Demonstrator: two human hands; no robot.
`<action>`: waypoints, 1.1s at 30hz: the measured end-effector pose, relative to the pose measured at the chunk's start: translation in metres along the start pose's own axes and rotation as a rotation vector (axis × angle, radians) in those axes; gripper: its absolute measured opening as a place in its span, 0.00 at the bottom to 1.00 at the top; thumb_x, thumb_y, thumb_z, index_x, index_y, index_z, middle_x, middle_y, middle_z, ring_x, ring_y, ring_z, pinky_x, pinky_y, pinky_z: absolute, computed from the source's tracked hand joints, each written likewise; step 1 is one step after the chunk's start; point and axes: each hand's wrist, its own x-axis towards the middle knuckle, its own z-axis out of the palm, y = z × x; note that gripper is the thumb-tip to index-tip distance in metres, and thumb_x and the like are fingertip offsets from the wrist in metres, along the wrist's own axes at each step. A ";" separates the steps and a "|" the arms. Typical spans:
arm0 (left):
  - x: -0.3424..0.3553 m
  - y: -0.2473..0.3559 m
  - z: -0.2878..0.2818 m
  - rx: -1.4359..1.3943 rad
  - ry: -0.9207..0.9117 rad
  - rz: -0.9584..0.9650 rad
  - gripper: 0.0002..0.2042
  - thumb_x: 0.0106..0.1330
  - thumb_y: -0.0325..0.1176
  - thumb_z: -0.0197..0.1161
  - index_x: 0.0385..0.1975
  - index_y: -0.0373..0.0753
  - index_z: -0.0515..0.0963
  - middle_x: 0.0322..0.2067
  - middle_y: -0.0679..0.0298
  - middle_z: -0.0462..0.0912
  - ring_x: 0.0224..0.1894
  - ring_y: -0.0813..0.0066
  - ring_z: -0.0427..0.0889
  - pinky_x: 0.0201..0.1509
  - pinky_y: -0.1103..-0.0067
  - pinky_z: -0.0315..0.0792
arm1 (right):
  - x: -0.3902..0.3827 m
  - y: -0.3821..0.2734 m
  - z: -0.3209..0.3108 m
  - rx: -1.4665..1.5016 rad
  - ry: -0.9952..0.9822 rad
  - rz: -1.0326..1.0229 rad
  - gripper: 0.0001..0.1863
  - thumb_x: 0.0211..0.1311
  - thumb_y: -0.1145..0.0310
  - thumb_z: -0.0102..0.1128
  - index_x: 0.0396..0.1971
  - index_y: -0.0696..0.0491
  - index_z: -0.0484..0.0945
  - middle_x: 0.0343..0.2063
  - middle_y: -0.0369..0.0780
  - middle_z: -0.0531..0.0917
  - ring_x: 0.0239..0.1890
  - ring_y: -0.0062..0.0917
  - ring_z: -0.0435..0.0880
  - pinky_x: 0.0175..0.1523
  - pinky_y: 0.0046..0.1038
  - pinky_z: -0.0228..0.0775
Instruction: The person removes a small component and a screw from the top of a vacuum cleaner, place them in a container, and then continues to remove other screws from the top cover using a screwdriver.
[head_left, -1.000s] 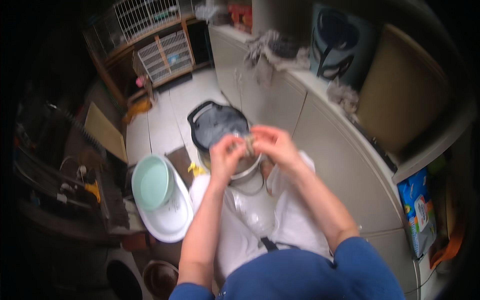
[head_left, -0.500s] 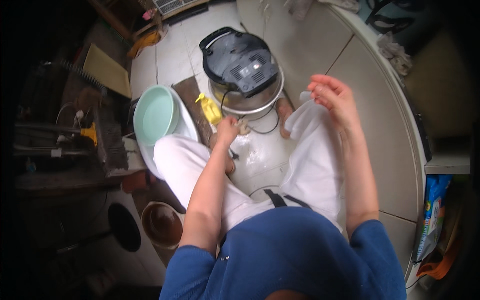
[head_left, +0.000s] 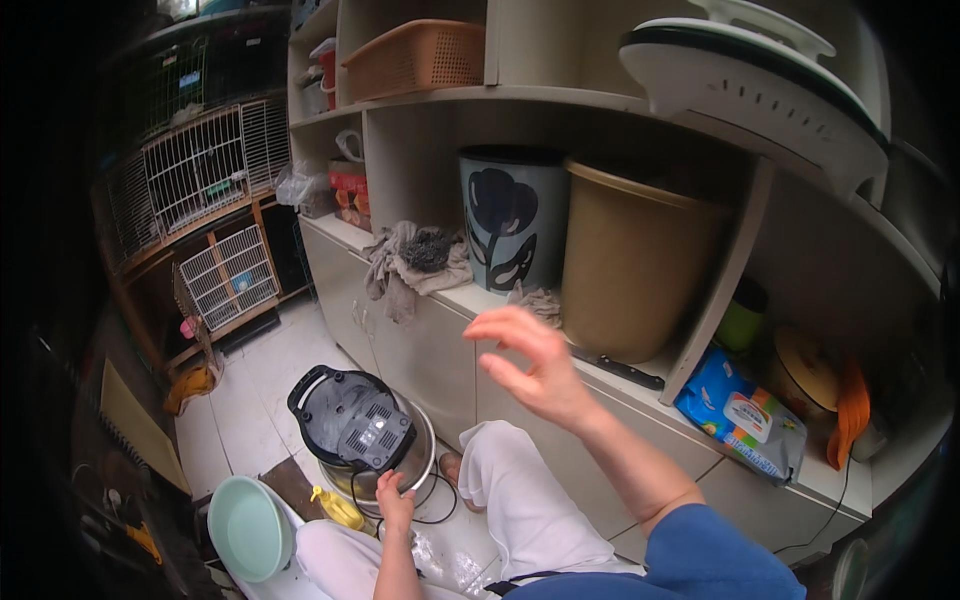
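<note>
A black round electric appliance (head_left: 352, 422) with a loop handle rests on a metal basin (head_left: 424, 462), its vented underside facing up. My left hand (head_left: 396, 504) is just below its near edge, fingers apart and nothing seen in them; whether it touches the appliance or its black cord (head_left: 447, 500) I cannot tell. Raised in front of the cabinet, my right hand (head_left: 530, 365) is open and bare, fingers curved with the thumb apart. Behind that hand, a crumpled greyish cloth (head_left: 537, 303) lies on the shelf between a flower-patterned bin (head_left: 512, 220) and a tan bucket (head_left: 640, 265).
A yellow bottle (head_left: 338, 508) and pale green basin (head_left: 250, 530) are left of my legs. The shelf holds a rag with a dark scourer (head_left: 425, 250), a knife (head_left: 625, 372), a blue packet (head_left: 740, 415) and an iron (head_left: 755, 95). White wire cages (head_left: 200, 180) stand far left.
My view has swung up and right to the shelves. My right hand has gone from above my right knee to before the cabinet. My left hand has left the beige cloth on the floor.
</note>
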 end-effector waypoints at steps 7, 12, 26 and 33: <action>0.009 0.023 -0.005 -0.142 -0.049 -0.095 0.22 0.47 0.26 0.70 0.44 0.32 0.77 0.47 0.52 0.76 0.51 0.54 0.75 0.57 0.69 0.68 | 0.054 -0.049 -0.079 -0.477 0.329 -0.323 0.02 0.50 0.79 0.62 0.25 0.58 0.78 0.27 0.41 0.78 0.29 0.30 0.77 0.34 0.28 0.70; 0.074 0.119 -0.048 -0.256 0.164 0.259 0.19 0.48 0.26 0.66 0.43 0.33 0.77 0.43 0.55 0.78 0.46 0.59 0.77 0.50 0.72 0.71 | 0.059 -0.042 -0.090 -0.388 0.378 -0.283 0.02 0.51 0.80 0.61 0.26 0.59 0.78 0.26 0.40 0.78 0.28 0.26 0.77 0.31 0.24 0.69; 0.278 0.473 -0.090 0.074 0.082 0.925 0.40 0.41 0.32 0.76 0.60 0.48 0.67 0.64 0.63 0.60 0.67 0.54 0.55 0.66 0.63 0.63 | 0.040 0.077 -0.026 -0.020 0.074 0.301 0.08 0.55 0.73 0.59 0.32 0.61 0.80 0.25 0.38 0.81 0.24 0.17 0.76 0.31 0.21 0.69; 0.306 0.474 -0.062 0.003 0.081 0.949 0.27 0.37 0.32 0.77 0.42 0.40 0.76 0.55 0.61 0.69 0.57 0.51 0.66 0.59 0.64 0.68 | 0.046 0.127 -0.018 0.273 0.030 0.675 0.13 0.53 0.72 0.60 0.38 0.62 0.79 0.27 0.37 0.82 0.26 0.16 0.76 0.32 0.20 0.69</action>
